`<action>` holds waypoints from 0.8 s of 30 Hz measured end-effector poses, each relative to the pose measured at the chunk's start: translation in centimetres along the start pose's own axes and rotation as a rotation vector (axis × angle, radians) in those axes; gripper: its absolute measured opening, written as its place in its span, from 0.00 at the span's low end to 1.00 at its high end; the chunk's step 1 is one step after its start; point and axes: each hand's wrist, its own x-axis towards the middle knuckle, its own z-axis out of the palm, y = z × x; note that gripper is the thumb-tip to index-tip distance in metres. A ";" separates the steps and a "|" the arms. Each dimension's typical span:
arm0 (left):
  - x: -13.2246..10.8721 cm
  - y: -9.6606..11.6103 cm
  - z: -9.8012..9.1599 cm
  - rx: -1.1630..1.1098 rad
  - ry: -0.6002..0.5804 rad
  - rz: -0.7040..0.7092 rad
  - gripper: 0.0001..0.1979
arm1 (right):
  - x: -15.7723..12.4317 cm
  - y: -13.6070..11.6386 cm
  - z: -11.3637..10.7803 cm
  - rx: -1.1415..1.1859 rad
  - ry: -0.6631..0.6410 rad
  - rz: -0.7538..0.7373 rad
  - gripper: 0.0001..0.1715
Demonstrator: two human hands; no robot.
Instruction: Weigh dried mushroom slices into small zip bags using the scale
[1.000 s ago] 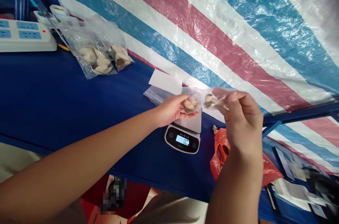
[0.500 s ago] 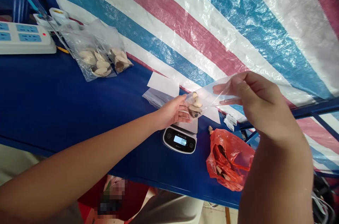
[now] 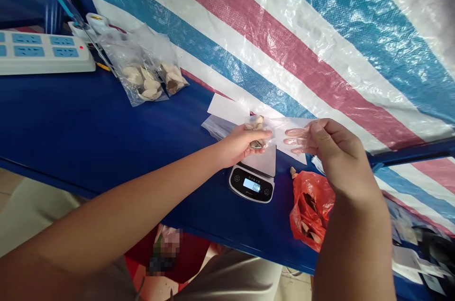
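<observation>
A clear plastic bag (image 3: 280,126) stretches between my two hands, above a digital kitchen scale (image 3: 251,185) whose display seems to read 0.0. In its left end lie several pale, brown-edged pieces (image 3: 259,123), whose kind I cannot make out. My left hand (image 3: 236,145) is closed around that filled end, thumb on top. At the other end, my right hand (image 3: 337,149) pinches the bag between thumb and forefinger, its other fingers showing through or behind the film. A red plastic bag (image 3: 309,206) holding similar pieces sits right of the scale, partly behind my right forearm.
Two filled clear bags (image 3: 142,80) lean at the back left, beside a white power strip (image 3: 46,57). White paper (image 3: 227,107) and flat clear bags (image 3: 216,125) lie behind the scale. A striped tarp (image 3: 249,31) hangs along the blue table's (image 3: 106,121) back edge.
My left hand has closed over the filled end of the bag, thumb now across it. My right hand has come lower, levelling the bag. The view has shifted slightly.
</observation>
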 end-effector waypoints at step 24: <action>2.0 3.0 -5.9 1.331 0.619 0.407 0.11 | -4.6 8.8 0.8 -0.062 0.304 0.424 0.21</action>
